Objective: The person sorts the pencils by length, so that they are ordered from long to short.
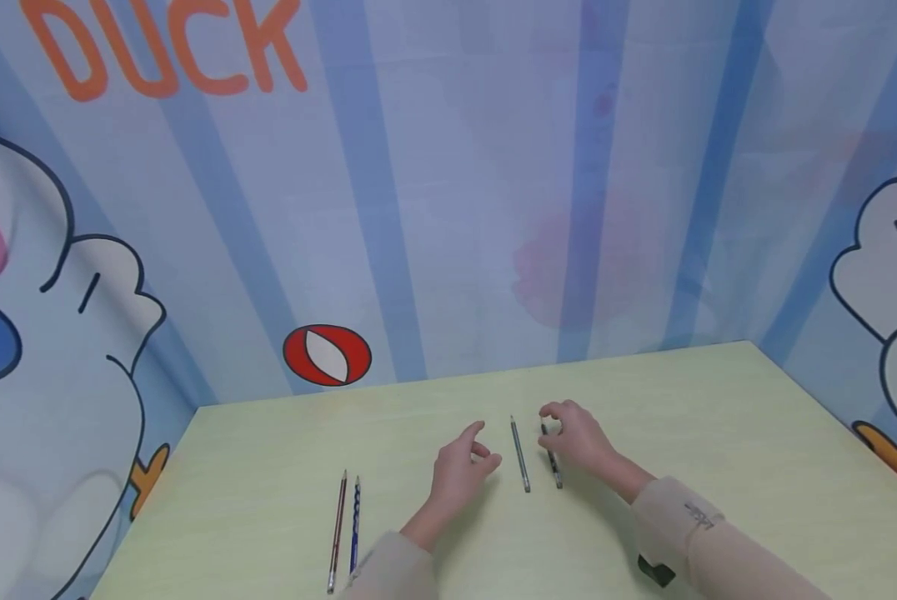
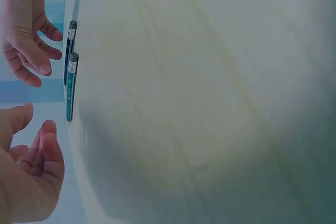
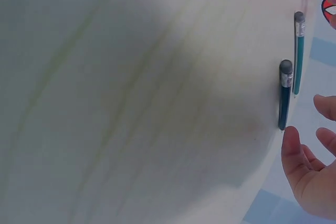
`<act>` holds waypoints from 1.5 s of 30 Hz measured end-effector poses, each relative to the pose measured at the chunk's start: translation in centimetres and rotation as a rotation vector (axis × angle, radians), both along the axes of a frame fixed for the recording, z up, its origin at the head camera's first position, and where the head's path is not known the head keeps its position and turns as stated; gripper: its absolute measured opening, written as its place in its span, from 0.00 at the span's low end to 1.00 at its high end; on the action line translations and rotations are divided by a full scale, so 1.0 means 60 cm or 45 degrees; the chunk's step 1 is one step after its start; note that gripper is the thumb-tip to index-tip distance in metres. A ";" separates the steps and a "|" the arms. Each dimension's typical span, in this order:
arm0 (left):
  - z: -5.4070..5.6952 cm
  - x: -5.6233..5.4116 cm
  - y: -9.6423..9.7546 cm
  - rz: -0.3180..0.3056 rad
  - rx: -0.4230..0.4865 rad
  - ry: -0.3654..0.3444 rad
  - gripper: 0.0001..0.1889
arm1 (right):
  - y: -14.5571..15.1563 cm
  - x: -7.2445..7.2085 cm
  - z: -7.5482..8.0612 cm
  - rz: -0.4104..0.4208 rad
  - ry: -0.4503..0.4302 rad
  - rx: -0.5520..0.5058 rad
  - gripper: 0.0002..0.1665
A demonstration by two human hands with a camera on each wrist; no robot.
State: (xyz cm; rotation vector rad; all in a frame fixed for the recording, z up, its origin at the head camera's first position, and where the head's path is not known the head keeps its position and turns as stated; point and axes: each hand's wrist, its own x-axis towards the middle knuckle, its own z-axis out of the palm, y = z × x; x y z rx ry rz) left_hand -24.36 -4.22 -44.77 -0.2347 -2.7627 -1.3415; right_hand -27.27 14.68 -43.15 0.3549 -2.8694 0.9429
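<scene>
A dark, patterned, slim pencil [image 1: 555, 471] is laid on the pale yellow-green tabletop [image 1: 719, 417], with its eraser end turned toward the person. Its far part is partly covered by the right hand [image 1: 579, 437] in the head view. The fingers of this hand are loosely curved and spread, and the pencil is not gripped; whether it is touched cannot be told. Just to its left, a thin teal pencil [image 1: 520, 454] is placed nearly parallel. By the left hand [image 1: 458, 475], held beside it with relaxed fingers, nothing is held. Farther left, a reddish-brown pencil [image 1: 338, 532] and a blue patterned pencil [image 1: 355, 521] are set side by side. The pencils can be judged light, stiff, rather smooth and easily rolled, with fragile points. The shaft is best pinched near its middle, from both sides.
</scene>
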 end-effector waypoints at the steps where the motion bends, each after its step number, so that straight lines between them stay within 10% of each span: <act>1: -0.001 -0.002 0.005 0.005 -0.003 -0.004 0.28 | 0.001 -0.001 -0.002 0.000 0.001 0.005 0.21; 45: -0.011 -0.016 0.092 0.192 -0.433 -0.136 0.25 | -0.006 -0.020 -0.022 -0.079 -0.212 0.090 0.18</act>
